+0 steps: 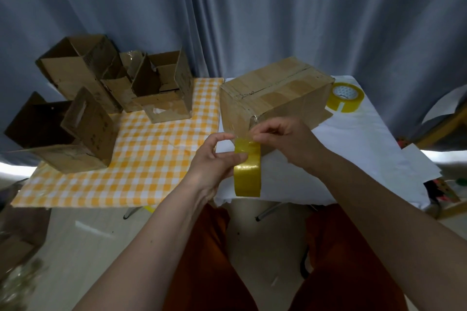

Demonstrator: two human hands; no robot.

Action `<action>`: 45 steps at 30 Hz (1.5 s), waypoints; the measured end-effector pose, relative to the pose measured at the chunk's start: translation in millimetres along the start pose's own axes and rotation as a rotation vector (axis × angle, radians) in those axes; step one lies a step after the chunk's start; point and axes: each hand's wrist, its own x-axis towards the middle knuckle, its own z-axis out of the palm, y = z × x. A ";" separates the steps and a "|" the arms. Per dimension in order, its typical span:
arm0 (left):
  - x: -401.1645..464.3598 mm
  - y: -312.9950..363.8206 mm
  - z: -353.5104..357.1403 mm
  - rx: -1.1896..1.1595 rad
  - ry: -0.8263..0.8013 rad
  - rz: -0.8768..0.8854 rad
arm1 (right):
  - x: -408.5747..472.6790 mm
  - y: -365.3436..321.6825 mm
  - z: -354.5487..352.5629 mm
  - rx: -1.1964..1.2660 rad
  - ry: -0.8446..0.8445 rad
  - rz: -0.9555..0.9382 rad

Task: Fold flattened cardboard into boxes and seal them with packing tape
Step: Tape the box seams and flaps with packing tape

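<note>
Cardboard box [275, 91] on the white-covered table [353, 159], closed up with tape strips already across the top seam, so pretty much sealed apart from the near corner. Left hand [214, 159] gripping the yellow tape roll [247, 174] just in front of it, right hand [285, 136] pinching the clear strip that runs from roll to that corner, probably about to tear it off or press it down. Still looking like plenty to do: several folded-up boxes [106, 93] over on the checkered cloth [161, 154] sitting open-topped, flaps up, plus a spare tape roll [345, 97] just behind the box.
</note>
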 end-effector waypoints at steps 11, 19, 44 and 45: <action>-3.5 8.0 0.9 0.113 -0.064 -0.001 | 4.3 -8.8 -1.6 0.163 -0.037 0.010; -0.9 10.2 0.1 0.180 -0.060 0.015 | 3.9 -10.3 -7.9 0.190 0.043 0.048; 18.4 -14.9 21.5 0.233 0.263 0.217 | 6.5 -12.4 -1.5 0.194 0.110 0.313; 19.0 -16.2 24.3 0.230 0.276 0.236 | 7.6 -12.3 -1.4 0.162 0.104 0.313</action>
